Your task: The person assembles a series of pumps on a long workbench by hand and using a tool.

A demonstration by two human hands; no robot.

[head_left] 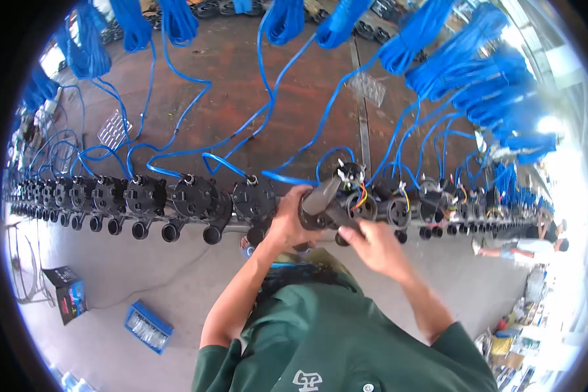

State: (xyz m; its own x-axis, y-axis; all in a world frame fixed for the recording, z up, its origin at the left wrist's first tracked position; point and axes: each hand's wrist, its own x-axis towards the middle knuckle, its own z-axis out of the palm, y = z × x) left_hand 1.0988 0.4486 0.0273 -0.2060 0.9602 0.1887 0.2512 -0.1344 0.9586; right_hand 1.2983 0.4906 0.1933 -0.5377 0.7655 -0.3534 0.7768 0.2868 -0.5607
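Both hands meet at one black pump body in the row along the tabletop edge: keep your left hand wrapped firmly around the grey tool while your right hand fingers, pressed together, steady its lower end squarely.

From here I can't see my left grip's fingertips; they wrap behind the black pump housing. My right grip covers the housing's lower edge, so whatever it pinches is hidden. The row of pumps shrinks into blur toward both rims. The blue cable coils are cut off at the top edge. The far right washes out in glare.
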